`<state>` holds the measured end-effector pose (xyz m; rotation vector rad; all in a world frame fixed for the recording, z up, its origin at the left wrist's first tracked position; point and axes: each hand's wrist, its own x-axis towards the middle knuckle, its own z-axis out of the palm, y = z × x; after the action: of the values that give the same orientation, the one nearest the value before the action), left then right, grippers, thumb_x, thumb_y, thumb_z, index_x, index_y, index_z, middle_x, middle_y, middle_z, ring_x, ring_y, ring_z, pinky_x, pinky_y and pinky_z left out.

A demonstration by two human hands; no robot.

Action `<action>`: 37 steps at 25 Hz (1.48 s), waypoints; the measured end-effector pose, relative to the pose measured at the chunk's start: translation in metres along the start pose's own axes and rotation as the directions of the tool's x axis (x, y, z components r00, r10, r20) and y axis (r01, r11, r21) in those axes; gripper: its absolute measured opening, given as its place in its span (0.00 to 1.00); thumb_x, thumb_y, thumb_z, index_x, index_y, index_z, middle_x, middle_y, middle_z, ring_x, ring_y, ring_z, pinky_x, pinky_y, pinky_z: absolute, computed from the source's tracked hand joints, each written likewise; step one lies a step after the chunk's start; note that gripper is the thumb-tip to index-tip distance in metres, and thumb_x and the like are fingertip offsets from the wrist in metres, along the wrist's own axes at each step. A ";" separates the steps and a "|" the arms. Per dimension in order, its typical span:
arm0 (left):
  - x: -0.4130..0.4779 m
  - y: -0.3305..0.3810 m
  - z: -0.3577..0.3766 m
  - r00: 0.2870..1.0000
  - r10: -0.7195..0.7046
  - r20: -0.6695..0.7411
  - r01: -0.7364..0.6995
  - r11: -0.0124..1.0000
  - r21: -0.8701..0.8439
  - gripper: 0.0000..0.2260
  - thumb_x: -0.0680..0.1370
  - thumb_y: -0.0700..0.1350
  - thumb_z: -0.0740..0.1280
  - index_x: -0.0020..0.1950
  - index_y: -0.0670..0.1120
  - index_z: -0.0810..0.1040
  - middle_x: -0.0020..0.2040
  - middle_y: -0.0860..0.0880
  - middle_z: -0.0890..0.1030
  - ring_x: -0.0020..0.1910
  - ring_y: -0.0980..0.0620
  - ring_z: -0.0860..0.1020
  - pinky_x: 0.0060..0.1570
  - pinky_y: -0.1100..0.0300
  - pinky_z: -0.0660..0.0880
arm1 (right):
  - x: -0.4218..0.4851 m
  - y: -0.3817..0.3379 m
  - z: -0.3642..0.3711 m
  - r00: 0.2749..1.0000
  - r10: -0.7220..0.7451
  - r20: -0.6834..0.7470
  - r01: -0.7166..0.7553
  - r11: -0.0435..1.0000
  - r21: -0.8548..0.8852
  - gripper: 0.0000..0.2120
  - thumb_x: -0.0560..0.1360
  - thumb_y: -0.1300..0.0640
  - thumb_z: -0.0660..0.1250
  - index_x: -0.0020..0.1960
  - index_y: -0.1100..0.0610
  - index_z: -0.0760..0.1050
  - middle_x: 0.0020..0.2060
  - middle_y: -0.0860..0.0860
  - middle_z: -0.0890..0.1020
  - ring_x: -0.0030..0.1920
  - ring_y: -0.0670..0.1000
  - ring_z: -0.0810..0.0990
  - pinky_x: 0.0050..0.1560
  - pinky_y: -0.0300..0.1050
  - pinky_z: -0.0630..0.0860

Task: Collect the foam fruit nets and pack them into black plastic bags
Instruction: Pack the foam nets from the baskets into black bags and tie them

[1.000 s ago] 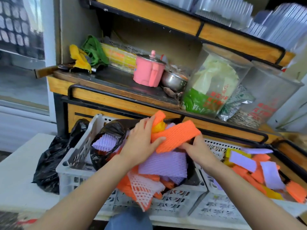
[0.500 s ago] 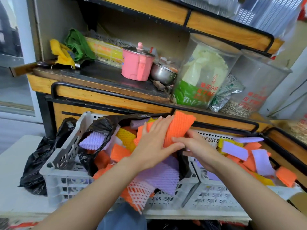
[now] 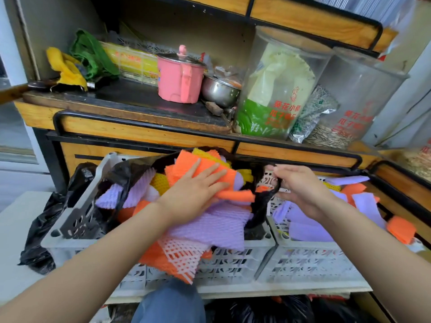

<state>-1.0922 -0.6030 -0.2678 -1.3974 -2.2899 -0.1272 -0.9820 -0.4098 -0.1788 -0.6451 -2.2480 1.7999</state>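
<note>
Bright, even daylight enters from the window at the left edge of the frame, shadows lie soft beneath the upper shelf, glare whitens the upper right corner, straight lines bow with wide-angle distortion toward the edges, and the whole frame is slightly soft.

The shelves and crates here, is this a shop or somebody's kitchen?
Probably a small shop's work corner: foam fruit nets fill white crates, and a big clear jar stands on the wooden shelf beside sunflower seeds.
</note>
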 end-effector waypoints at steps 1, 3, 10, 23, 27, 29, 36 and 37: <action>-0.003 0.001 0.000 0.997 -0.022 0.068 0.028 0.995 -0.099 0.32 0.77 0.65 0.40 0.73 0.51 0.65 0.76 0.48 0.60 0.76 0.49 0.54 0.72 0.43 0.44 | 0.002 -0.002 0.000 1.000 -0.013 -0.004 0.013 1.000 0.020 0.13 0.80 0.63 0.58 0.61 0.66 0.73 0.48 0.54 0.81 0.34 0.48 0.73 0.32 0.38 0.77; -0.007 0.006 -0.002 0.966 -0.116 0.229 0.181 0.941 -0.287 0.46 0.66 0.73 0.28 0.77 0.54 0.55 0.77 0.53 0.46 0.75 0.56 0.39 0.72 0.48 0.34 | 0.005 -0.004 0.003 0.999 -0.042 -0.006 0.043 0.998 0.049 0.10 0.80 0.64 0.58 0.60 0.64 0.73 0.58 0.56 0.80 0.37 0.49 0.73 0.40 0.43 0.78; -0.005 0.012 0.009 0.906 -0.156 0.395 0.188 0.981 -0.043 0.45 0.68 0.76 0.51 0.77 0.55 0.40 0.72 0.46 0.28 0.72 0.42 0.29 0.69 0.34 0.35 | 0.002 -0.012 0.013 0.996 -0.092 0.018 0.091 0.995 0.035 0.06 0.79 0.64 0.60 0.50 0.62 0.75 0.59 0.61 0.78 0.35 0.49 0.71 0.41 0.42 0.77; -0.007 -0.018 -0.002 0.895 -0.276 0.351 0.358 0.914 -0.193 0.36 0.78 0.56 0.61 0.77 0.54 0.41 0.77 0.46 0.38 0.76 0.45 0.37 0.73 0.41 0.42 | -0.020 0.072 0.079 0.689 -0.430 0.583 0.573 -0.169 -0.802 0.49 0.44 0.36 0.80 0.62 0.52 0.76 0.61 0.59 0.78 0.62 0.64 0.75 0.61 0.62 0.70; -0.021 -0.023 -0.025 0.932 -0.286 0.222 0.341 0.900 -0.270 0.34 0.79 0.52 0.62 0.78 0.48 0.45 0.78 0.47 0.46 0.77 0.50 0.42 0.73 0.51 0.40 | -0.009 0.066 0.089 0.740 -0.418 0.527 0.525 -0.131 -0.841 0.49 0.64 0.40 0.74 0.76 0.51 0.53 0.73 0.55 0.62 0.68 0.60 0.67 0.66 0.58 0.64; -0.035 -0.022 -0.039 0.962 -0.256 0.089 0.271 0.924 -0.269 0.28 0.80 0.50 0.60 0.77 0.47 0.53 0.78 0.46 0.54 0.77 0.50 0.49 0.74 0.54 0.43 | -0.002 0.063 0.090 0.758 -0.418 0.502 0.497 -0.129 -0.858 0.45 0.70 0.38 0.66 0.77 0.48 0.44 0.75 0.53 0.55 0.68 0.58 0.64 0.64 0.55 0.63; -0.116 -0.017 -0.036 0.977 0.132 0.166 -0.112 0.986 -0.121 0.31 0.73 0.66 0.58 0.71 0.52 0.62 0.74 0.50 0.64 0.74 0.51 0.59 0.74 0.49 0.51 | 0.015 0.043 0.096 0.813 -0.371 0.449 0.455 -0.078 -0.887 0.40 0.71 0.37 0.64 0.76 0.48 0.50 0.71 0.50 0.63 0.67 0.58 0.66 0.61 0.55 0.65; -0.123 -0.020 -0.031 0.972 0.145 0.183 -0.136 0.989 -0.061 0.30 0.73 0.65 0.59 0.71 0.51 0.63 0.73 0.50 0.66 0.73 0.51 0.61 0.73 0.48 0.54 | 0.016 0.040 0.097 0.817 -0.371 0.441 0.452 -0.063 -0.890 0.39 0.71 0.37 0.64 0.76 0.49 0.50 0.71 0.50 0.63 0.67 0.58 0.66 0.61 0.55 0.65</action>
<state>-1.0523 -0.7230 -0.2891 -1.6541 -2.3403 -0.0057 -1.0274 -0.4806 -0.2428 0.1035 -2.9613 -0.3301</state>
